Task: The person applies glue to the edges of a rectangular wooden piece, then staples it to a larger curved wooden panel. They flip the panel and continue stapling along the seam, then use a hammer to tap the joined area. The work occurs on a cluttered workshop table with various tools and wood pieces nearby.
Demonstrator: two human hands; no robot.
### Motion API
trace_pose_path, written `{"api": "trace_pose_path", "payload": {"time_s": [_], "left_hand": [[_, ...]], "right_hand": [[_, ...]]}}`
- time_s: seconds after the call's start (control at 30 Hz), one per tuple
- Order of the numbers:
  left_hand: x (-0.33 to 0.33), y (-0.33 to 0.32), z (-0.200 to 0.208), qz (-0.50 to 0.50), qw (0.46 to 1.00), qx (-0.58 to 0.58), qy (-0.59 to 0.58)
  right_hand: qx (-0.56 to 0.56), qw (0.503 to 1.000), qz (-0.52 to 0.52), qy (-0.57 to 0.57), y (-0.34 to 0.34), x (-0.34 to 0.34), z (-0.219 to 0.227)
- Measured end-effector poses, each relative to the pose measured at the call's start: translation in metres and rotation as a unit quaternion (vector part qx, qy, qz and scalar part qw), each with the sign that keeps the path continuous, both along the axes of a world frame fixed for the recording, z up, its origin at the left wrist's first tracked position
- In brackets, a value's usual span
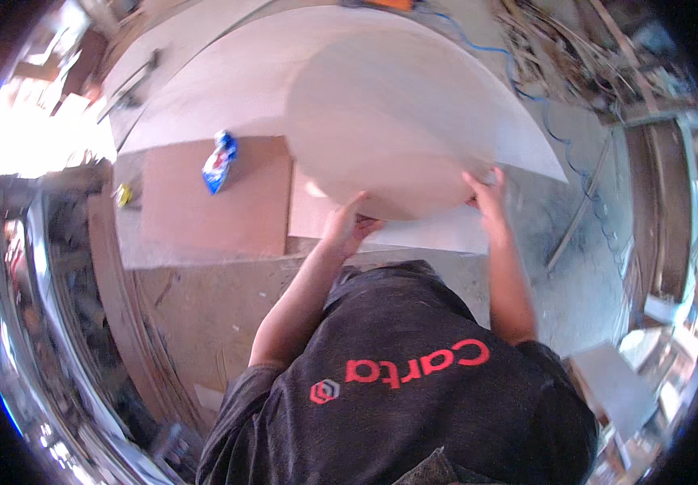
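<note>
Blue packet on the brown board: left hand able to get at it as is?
Probably not while the left hand holds the near edge of the round panel. If freed, likely yes: the blue packet lies to its left on the brown board, nothing visible between.

At centre, the left grip (pixel 351 229) and right grip (pixel 490 197) are holding a round pale panel (pixel 389 121) by its lower edge. Left of centre, a blue packet (pixel 218 168) is lying on a brown board (pixel 173 206); a blue cord (pixel 535 98) is trailing at upper right.
</note>
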State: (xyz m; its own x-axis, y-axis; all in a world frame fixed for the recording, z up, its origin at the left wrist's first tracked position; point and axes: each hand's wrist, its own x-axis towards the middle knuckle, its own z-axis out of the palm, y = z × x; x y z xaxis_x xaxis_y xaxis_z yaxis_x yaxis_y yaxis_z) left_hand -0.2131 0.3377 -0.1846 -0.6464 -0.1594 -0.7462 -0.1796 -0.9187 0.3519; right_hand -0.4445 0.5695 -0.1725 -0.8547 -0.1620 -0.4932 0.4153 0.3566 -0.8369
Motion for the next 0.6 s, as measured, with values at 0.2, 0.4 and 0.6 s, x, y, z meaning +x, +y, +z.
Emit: {"api": "trace_pose_path", "payload": {"time_s": [0.2,0.4,0.6], "left_hand": [[-0.004,0.014,-0.002,0.002,1.0,-0.004,-0.029],[0.0,0.01,0.023,-0.144,0.987,-0.041,-0.054],[0.025,-0.038,0.012,-0.074,0.825,-0.548,-0.115]], "right_hand": [[0.001,0.999,-0.035,0.011,0.002,0.002,0.002],[0.007,0.998,-0.063,0.025,0.009,-0.006,0.002],[0.025,0.994,-0.074,0.072,0.043,-0.035,-0.063]]}}
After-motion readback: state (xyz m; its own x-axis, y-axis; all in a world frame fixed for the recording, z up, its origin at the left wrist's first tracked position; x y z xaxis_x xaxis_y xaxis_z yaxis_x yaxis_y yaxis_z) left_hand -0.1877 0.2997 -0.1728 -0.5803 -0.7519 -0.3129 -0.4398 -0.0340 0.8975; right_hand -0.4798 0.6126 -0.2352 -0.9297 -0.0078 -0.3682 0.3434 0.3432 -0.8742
